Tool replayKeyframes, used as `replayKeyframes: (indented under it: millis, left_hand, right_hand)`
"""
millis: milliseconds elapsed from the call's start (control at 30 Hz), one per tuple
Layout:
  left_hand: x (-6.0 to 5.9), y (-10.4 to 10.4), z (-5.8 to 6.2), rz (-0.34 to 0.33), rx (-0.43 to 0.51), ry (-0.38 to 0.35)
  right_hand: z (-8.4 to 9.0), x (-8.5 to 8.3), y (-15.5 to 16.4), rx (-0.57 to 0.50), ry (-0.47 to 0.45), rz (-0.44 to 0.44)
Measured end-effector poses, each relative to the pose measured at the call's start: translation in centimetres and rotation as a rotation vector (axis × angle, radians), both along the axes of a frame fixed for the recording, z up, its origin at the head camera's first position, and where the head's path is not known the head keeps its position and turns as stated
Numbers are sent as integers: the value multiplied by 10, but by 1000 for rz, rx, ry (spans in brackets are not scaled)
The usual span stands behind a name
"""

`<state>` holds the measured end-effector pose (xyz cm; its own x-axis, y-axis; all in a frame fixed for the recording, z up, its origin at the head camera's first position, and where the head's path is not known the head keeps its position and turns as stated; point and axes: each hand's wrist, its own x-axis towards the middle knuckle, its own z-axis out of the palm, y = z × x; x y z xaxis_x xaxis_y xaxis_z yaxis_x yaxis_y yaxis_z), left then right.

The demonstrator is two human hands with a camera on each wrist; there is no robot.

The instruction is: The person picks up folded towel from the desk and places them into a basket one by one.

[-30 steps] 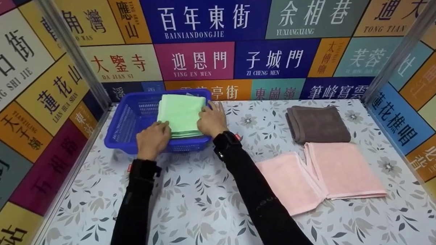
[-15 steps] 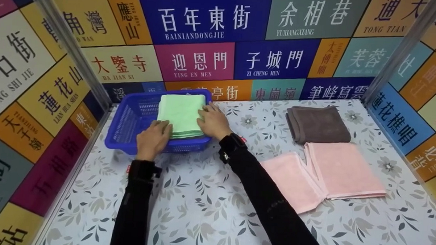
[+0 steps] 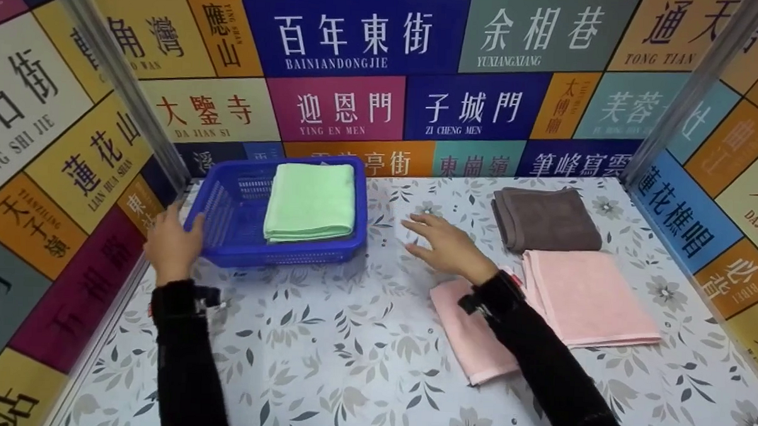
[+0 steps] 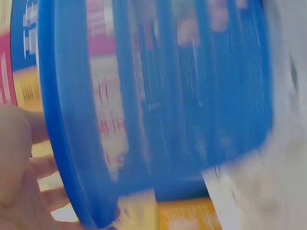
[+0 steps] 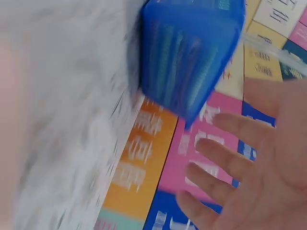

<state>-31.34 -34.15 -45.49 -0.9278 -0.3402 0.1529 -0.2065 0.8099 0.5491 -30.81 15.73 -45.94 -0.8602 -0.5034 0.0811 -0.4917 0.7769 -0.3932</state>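
Note:
In the head view a blue plastic basket [image 3: 226, 252] stands at the back left of the table. Inside it, toward the right end, lies a neatly folded light green towel [image 3: 310, 204]. My left hand [image 3: 175, 247] is beside the basket's left end, fingertips right at the rim; the left wrist view shows its fingers [image 4: 45, 165] close along that rim. My right hand [image 3: 444, 243], fingers spread and holding nothing, hovers between the basket and the pink towels. One small pink towel [image 3: 463, 329] lies partly hidden under the right forearm.
A larger folded pink towel [image 3: 593, 296] lies on the right, with a folded brown towel [image 3: 549, 218] behind it. The flower-patterned table [image 3: 323, 362] ends at a back wall [image 3: 360, 42] covered in coloured sign panels, with side walls left and right.
Both hands have left the green towel, which stays in the basket. The left hand has moved left to the basket's end; the right hand has moved right, toward the pink towels.

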Motion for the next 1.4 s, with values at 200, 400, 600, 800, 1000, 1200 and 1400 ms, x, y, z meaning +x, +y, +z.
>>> replayKeyframes:
  millis: [200,400,600,800,1000,1200,1400]
  left_hand:
    - [10,-46,-16,-105,409,-105]
    - [5,-39,-24,-276,631,-79]
    - [4,-23,-14,-345,572,-133]
    - [-5,-8,-17,-396,581,-164]
    - [-12,30,-19,-467,626,-174]
    - [-18,83,-23,-556,660,-194]
    - [-20,131,-27,-630,678,-225]
  right_hand:
    - [-24,40,82,0,-40,86]
    - [-38,55,122,25,-135,64]
    - [-42,55,126,86,-165,51]
    - [-42,57,121,97,-181,30]
    - [-43,58,117,59,-169,57]
    - [-45,59,119,47,-158,59]
    - [-45,59,122,76,-139,68]
